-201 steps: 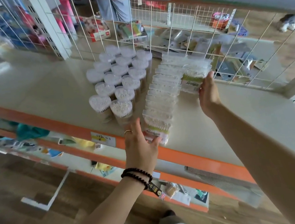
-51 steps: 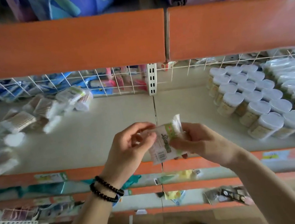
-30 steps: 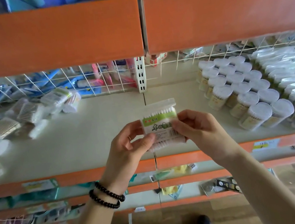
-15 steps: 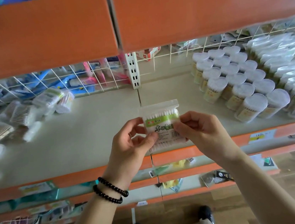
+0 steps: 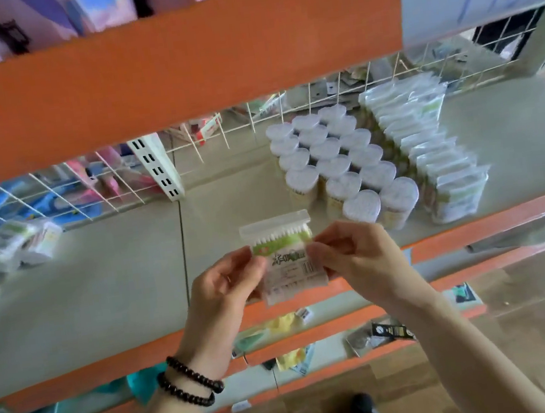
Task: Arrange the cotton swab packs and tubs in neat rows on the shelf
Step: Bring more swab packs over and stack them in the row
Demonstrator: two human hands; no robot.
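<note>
From the head camera, a cotton swab pack (image 5: 286, 256) is up in both hands, just in front of the shelf (image 5: 103, 295) lip. The left hand (image 5: 221, 288) pinches its left edge between thumb and fingers, and the right hand (image 5: 353, 258) pinches the right edge the same way. The pack stands upright, clear header strip on top, green label facing the camera.

Off at two o'clock from the pack, the tubs (image 5: 338, 164) stand in tidy files running back toward the wire grid (image 5: 57, 195). Just beyond them, further toward two o'clock, is the row of packs (image 5: 429, 152), standing on edge one behind another. Over at nine o'clock sits a loose pile of packs (image 5: 17, 237), blurred, not yet sorted.

This one looks bound for that row of packs. I'd say the trick is to keep it upright with the label facing forward like its neighbours. Carry it across above the tub lids, since a low pass could topple the front tubs. Set it down flush against the frontmost pack, bottom edge flat, and let go only once it stands by itself.
</note>
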